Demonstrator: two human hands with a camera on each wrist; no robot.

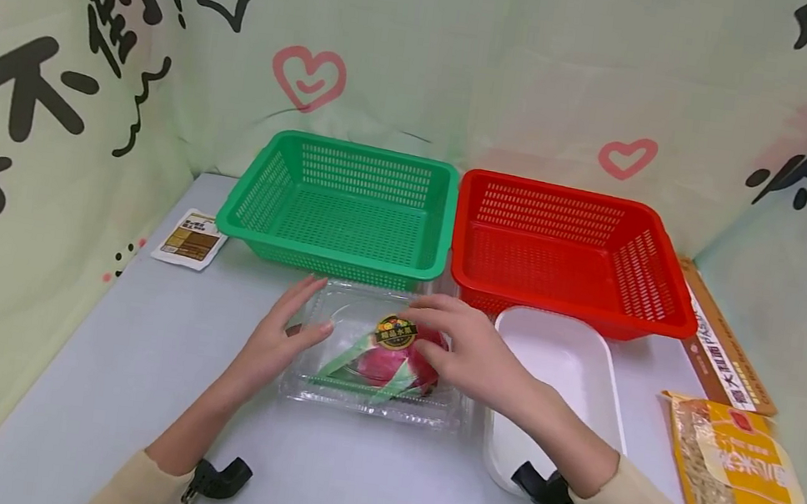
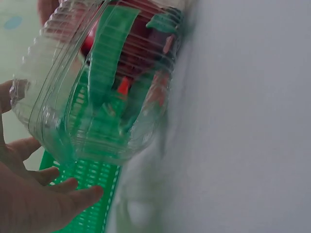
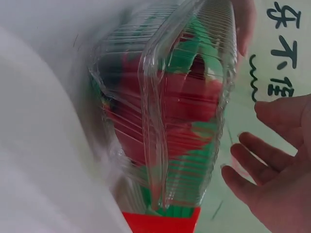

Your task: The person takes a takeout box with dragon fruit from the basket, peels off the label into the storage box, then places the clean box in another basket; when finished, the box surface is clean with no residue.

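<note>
A clear plastic clamshell box (image 1: 369,406) lies on the table in front of me, its lid closed. Inside it sits a red dragon fruit (image 1: 382,365) with green scale tips, under a round black-and-yellow sticker (image 1: 396,333). My left hand (image 1: 280,329) is at the box's left side, fingers loosely spread by its corner; the left wrist view shows the fingertips close along the clear wall (image 2: 53,111). Over the right part of the lid hovers my right hand (image 1: 470,348), fingers relaxed; in the right wrist view a gap separates them from the box (image 3: 155,97).
Behind the box stand a green basket (image 1: 341,265) and a red basket (image 1: 563,309), side by side. A white tray (image 1: 572,353) is right of the box. Further right lie a yellow food bag (image 1: 745,487) and a brown package (image 1: 731,351). A small pouch (image 1: 192,239) lies left.
</note>
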